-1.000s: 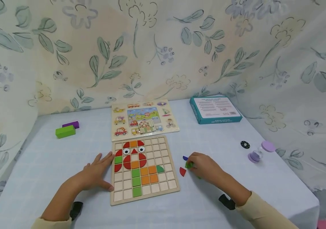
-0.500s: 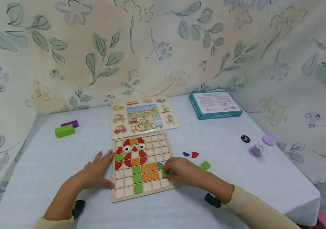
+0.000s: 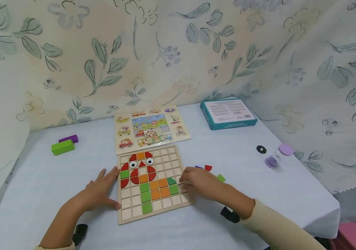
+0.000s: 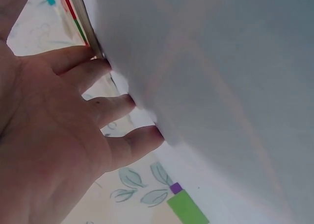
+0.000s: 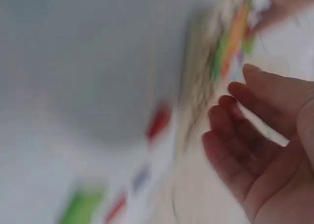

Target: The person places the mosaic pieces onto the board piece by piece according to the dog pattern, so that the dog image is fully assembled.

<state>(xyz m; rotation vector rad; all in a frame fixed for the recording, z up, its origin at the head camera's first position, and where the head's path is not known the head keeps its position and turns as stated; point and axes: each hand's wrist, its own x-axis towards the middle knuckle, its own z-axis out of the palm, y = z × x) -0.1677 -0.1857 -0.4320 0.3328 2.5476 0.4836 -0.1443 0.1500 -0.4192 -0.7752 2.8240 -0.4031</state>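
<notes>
A wooden grid board (image 3: 168, 206) holds red, orange and green tiles in an animal-like pattern with two round eye pieces. One green square tile (image 3: 173, 189) lies in a cell just below a dark green quarter-round piece (image 3: 171, 181). My right hand (image 3: 201, 181) hovers over the board's right edge, fingers loosely bent; in the right wrist view the thumb and fingers are apart with nothing between them. My left hand (image 3: 98, 192) has its fingers spread and touches the board's left edge. A loose red piece (image 3: 208, 168), a blue piece (image 3: 198, 167) and a green tile (image 3: 221, 178) lie beyond the right hand.
Behind the board lies a picture puzzle (image 3: 182, 121) with a small card (image 3: 154, 135) on it. A teal box (image 3: 228, 114) stands back right. A black chip (image 3: 261, 149) and an hourglass (image 3: 278, 156) are far right, green (image 3: 63, 147) and purple (image 3: 68, 139) blocks left.
My right hand has carried a green tile from the loose pieces to the board, let go of it in a cell and drawn slightly back. The left hand stays at the board's edge.
</notes>
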